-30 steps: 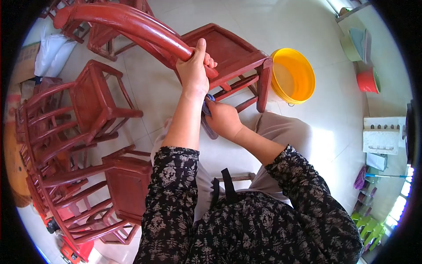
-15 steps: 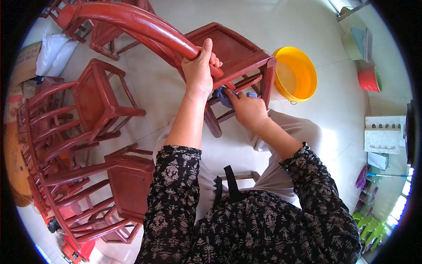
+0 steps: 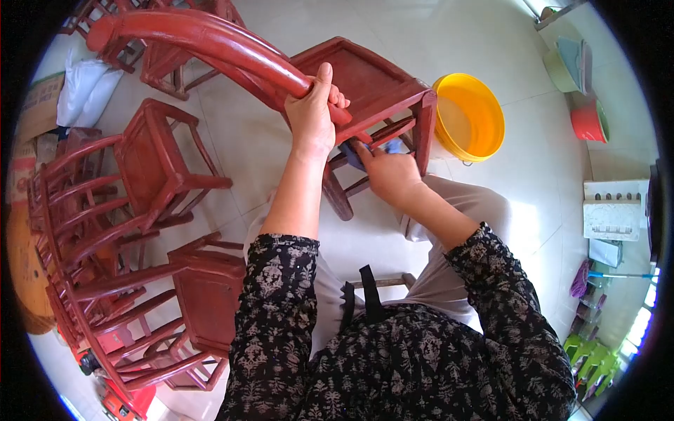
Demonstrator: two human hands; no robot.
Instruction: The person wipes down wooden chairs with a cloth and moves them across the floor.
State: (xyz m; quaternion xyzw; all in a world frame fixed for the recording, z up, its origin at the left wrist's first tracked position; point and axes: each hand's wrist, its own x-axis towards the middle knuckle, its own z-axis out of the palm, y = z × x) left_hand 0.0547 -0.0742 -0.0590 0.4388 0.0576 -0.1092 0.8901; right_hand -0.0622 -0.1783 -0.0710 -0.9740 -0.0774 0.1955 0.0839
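Note:
A red wooden chair [image 3: 351, 77] stands tilted in front of me, its curved top rail running to the upper left. My left hand [image 3: 312, 116] is wrapped round the end of that rail, thumb pointing up. Lower right, my right hand [image 3: 392, 174] presses a blue cloth [image 3: 353, 154] against the chair's rails below the seat edge. Its fingertips are partly hidden by the cloth and the wood.
A yellow bucket [image 3: 477, 116] stands right of the chair. More red chairs [image 3: 151, 161] crowd the left side, near a white plastic bag [image 3: 88, 88]. A red bowl-like container [image 3: 588, 125] and a white rack [image 3: 616, 210] are along the right wall.
My right hand and the cloth have shifted slightly left along the rails. The left hand keeps its grip, and it and the chair have moved a little to the left in view.

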